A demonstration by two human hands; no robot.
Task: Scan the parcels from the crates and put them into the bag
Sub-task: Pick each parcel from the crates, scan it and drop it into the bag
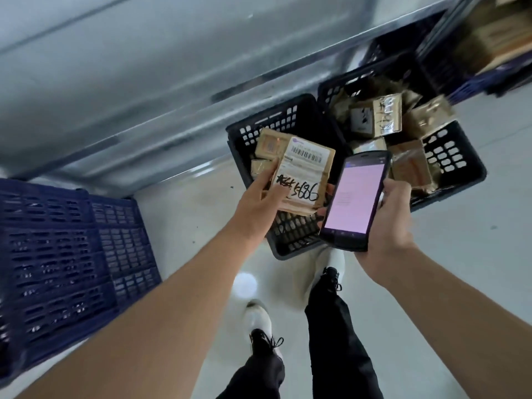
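Brown parcel [302,174] gripped in left hand [259,203] | right hand [388,223] holds scanner [355,201] | risk: scanner beside the barcode, scan may miss | bag unseen

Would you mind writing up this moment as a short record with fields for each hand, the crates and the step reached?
left hand: grips a brown parcel, barcode label facing up
right hand: holds a handheld scanner, pink screen lit, beside the parcel
near black crate: a few parcels inside
far black crate: many brown parcels
blue crates: stacked at left
bag: not in view
step: parcel presented for scanning
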